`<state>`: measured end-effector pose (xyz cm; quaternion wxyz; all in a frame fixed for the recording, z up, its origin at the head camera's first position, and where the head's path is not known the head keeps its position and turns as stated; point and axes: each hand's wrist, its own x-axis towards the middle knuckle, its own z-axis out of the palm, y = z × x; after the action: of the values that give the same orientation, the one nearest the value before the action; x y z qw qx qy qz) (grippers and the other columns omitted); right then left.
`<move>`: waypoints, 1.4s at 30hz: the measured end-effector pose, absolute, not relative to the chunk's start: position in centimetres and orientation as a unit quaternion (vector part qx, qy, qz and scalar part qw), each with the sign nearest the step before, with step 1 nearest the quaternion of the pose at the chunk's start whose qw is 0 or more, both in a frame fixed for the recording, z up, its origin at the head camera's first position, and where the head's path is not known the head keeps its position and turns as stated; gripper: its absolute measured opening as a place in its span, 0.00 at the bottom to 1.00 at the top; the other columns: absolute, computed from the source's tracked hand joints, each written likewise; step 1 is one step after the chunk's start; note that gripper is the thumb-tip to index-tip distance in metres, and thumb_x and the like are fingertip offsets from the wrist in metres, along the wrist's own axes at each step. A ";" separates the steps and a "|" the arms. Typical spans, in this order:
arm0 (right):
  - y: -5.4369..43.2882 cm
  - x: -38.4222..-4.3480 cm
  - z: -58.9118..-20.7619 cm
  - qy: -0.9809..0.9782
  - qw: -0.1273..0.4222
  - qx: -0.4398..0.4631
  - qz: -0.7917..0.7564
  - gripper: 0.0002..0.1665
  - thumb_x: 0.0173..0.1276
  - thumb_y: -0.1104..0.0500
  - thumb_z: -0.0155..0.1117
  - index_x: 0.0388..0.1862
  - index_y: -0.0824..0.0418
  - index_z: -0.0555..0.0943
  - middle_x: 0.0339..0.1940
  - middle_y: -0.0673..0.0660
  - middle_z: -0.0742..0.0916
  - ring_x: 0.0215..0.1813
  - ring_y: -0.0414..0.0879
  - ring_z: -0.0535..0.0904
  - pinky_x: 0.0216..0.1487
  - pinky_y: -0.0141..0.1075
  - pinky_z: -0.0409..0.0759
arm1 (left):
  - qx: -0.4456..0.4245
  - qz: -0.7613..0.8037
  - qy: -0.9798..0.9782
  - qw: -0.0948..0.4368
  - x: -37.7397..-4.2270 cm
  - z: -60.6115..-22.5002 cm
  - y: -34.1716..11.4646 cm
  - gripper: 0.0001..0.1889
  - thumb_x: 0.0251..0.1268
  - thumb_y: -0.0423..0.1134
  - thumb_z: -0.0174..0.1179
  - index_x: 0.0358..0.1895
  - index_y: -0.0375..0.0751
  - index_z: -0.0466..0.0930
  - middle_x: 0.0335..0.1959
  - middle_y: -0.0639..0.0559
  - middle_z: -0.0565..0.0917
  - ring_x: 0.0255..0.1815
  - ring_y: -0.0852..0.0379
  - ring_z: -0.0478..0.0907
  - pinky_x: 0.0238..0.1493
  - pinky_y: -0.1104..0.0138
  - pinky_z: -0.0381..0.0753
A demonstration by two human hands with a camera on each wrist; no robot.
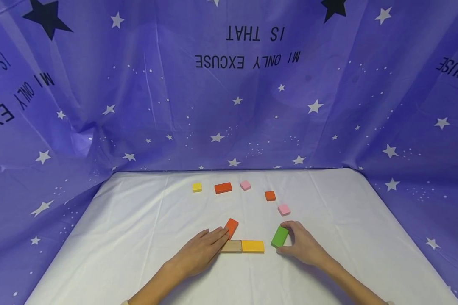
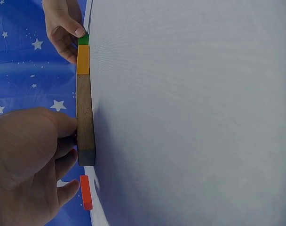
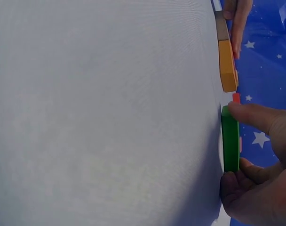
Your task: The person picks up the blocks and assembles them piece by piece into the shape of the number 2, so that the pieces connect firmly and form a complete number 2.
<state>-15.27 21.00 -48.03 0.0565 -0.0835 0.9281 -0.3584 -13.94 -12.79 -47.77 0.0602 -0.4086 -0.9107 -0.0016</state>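
Observation:
My right hand (image 1: pixel 305 245) pinches a green rectangular block (image 1: pixel 279 237) between thumb and fingers, one at each end, and holds it at a slant. My left hand (image 1: pixel 200 253) lies over the left end of a natural wood block (image 1: pixel 231 246) with its fingers fairly straight. In the left wrist view the left thumb (image 2: pixel 63 123) touches the side of the wood block. A yellow-orange block (image 1: pixel 252 247) lies end to end with the wood block, and the green block is to its right. Beside the left fingertips, an orange-red block (image 1: pixel 232 228) lies slanted, partly covered.
Farther back on the white cloth (image 1: pixel 156 212) lie a yellow cube (image 1: pixel 196 187), a red rectangular block (image 1: pixel 223 188), a pink cube (image 1: pixel 245 185), an orange-red cube (image 1: pixel 270 195) and another pink cube (image 1: pixel 284 209). A purple star-printed curtain (image 1: pixel 175 106) surrounds the table.

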 end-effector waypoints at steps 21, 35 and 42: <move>20.3 -16.7 -47.0 0.919 0.045 -0.062 -0.388 0.42 0.51 0.57 0.82 0.62 0.68 0.74 0.60 0.62 0.78 0.59 0.58 0.77 0.61 0.52 0.75 | -0.407 0.002 -0.912 0.054 -14.0 -47.4 -12.7 0.26 0.77 0.39 0.54 0.74 0.39 0.67 0.74 0.47 0.67 0.72 0.54 0.66 0.67 0.54 0.69; 17.7 -18.0 -46.1 0.914 0.021 -0.090 -0.396 0.40 0.50 0.57 0.83 0.61 0.66 0.76 0.53 0.56 0.80 0.54 0.55 0.77 0.55 0.48 0.79 | -0.406 0.006 -0.912 0.048 -13.9 -47.3 -12.7 0.26 0.77 0.39 0.53 0.74 0.39 0.67 0.74 0.47 0.67 0.73 0.54 0.65 0.67 0.55 0.69; 16.5 -18.8 -46.0 0.911 0.017 -0.104 -0.399 0.39 0.50 0.57 0.83 0.60 0.66 0.77 0.54 0.58 0.79 0.55 0.56 0.78 0.55 0.48 0.79 | -0.406 0.011 -0.912 0.054 -13.8 -47.3 -12.6 0.26 0.76 0.39 0.54 0.74 0.39 0.67 0.74 0.48 0.68 0.72 0.55 0.66 0.67 0.55 0.69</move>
<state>-18.78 16.46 -46.00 0.0171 -0.1044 0.9109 -0.3989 -13.78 -12.63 -47.26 0.0537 -0.4062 -0.9121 0.0106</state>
